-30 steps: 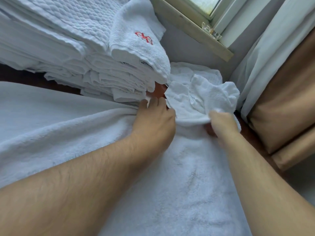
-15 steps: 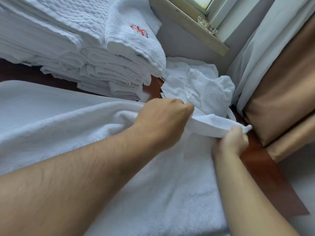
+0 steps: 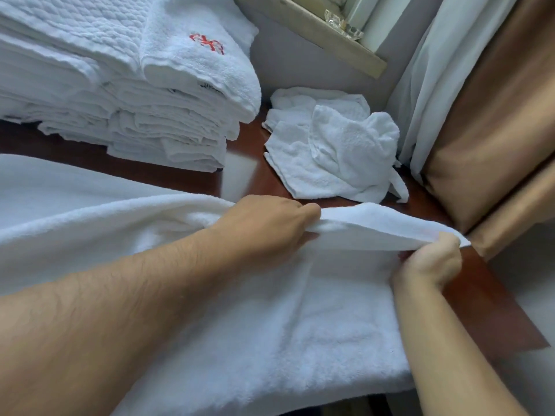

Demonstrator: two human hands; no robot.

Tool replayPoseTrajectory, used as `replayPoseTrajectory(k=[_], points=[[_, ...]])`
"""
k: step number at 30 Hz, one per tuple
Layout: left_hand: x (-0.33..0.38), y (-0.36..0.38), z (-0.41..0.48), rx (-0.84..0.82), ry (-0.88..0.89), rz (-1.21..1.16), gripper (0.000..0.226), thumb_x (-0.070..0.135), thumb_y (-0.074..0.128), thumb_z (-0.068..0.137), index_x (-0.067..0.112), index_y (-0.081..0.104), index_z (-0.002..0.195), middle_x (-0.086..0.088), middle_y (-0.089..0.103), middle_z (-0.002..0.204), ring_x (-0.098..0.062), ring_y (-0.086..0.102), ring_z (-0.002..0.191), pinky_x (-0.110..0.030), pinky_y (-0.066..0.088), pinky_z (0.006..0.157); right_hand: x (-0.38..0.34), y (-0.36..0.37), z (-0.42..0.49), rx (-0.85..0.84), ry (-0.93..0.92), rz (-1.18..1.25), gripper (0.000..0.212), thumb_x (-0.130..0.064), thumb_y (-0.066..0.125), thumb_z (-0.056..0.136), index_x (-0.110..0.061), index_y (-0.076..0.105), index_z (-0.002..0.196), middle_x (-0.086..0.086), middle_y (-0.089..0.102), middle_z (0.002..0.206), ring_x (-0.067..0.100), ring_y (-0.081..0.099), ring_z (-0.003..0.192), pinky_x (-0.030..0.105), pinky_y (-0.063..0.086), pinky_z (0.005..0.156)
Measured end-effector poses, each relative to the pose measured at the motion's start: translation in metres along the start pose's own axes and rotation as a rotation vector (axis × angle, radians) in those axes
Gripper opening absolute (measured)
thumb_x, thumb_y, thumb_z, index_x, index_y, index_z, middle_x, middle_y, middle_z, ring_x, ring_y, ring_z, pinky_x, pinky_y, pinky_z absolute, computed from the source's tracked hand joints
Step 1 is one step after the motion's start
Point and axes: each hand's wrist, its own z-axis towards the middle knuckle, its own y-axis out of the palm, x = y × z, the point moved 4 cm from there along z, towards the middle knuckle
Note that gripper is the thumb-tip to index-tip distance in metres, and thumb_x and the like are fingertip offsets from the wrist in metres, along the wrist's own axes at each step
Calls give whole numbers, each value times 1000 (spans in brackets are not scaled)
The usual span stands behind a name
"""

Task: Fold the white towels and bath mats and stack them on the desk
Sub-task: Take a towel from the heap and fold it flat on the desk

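Towel [image 3: 270,310] spread across desk [image 3: 480,301], far edge lifted. Folded stack [image 3: 126,94] back left. Left hand [image 3: 267,226] and right hand [image 3: 432,259] each pinch that edge; fingertips hidden underneath. Crumpled cloths [image 3: 330,148] beyond, curtain [image 3: 486,115] right.

Folded stack [image 3: 120,109] back left on counter [image 3: 468,307]; crumpled cloths [image 3: 330,151] to its right; spread towel [image 3: 270,325] in front
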Motion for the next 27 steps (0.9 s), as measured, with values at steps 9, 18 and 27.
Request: replayPoseTrajectory(k=[9, 18, 27], points=[[7, 3, -3, -105, 124, 43, 28, 52, 61, 91, 39, 62, 116, 11, 66, 101, -18, 61, 90, -29, 40, 62, 0, -8, 11, -516, -419, -759, 51, -52, 44, 90, -9, 45, 64, -8, 42, 54, 12, 37, 52, 33, 27, 49], [31, 9, -11, 129, -295, 37, 17, 31, 51, 96, 30, 67, 100, 9, 56, 85, -19, 56, 92, -33, 26, 75, -21, -37, 9, -72, -437, -372, 27, -20, 46, 77, -6, 33, 57, 0, 26, 47, 18, 25, 52, 33, 16, 48], [65, 3, -25, 178, 119, 182, 25, 28, 50, 77, 24, 73, 84, 9, 47, 70, -20, 49, 68, -31, 31, 72, -24, -40, 9, -78, -370, -339, 26, -23, 43, 75, -4, 36, 58, 14, 49, 86, 13, 29, 66, 24, 21, 61]])
